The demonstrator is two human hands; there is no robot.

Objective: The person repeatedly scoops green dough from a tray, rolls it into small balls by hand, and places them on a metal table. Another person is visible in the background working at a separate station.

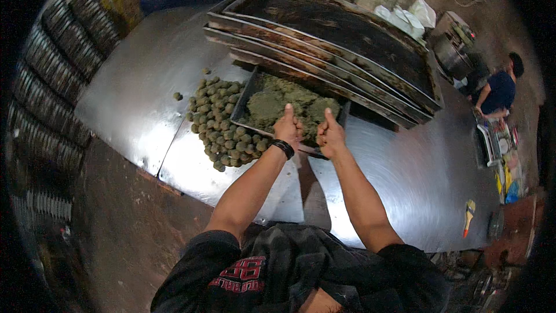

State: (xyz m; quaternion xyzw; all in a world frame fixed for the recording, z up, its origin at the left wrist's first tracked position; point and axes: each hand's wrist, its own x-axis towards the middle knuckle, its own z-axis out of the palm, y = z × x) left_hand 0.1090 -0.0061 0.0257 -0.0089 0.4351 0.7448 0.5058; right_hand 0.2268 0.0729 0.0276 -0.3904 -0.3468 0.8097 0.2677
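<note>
A dark rectangular tray (244, 95) holds a crumbly grey-green mixture (278, 95). Over the near part of the tray is my left hand (288, 128), thumb up and fingers curled, with a dark band on its wrist. My right hand (331, 134) is a short way to the right, near the tray's right side, also with thumb raised and fingers curled in. Whatever either hand may hold is hidden by the fingers. Left of the tray lies a heap of small grey-green balls (223, 107), close to my left wrist.
Large dark-stained baking trays (341, 29) are stacked behind the small tray on the metal table (394, 168). A brush (469, 217) lies at the right. Racks (52, 93) line the left. Another person (499, 90) is at the far right, beside containers and bags.
</note>
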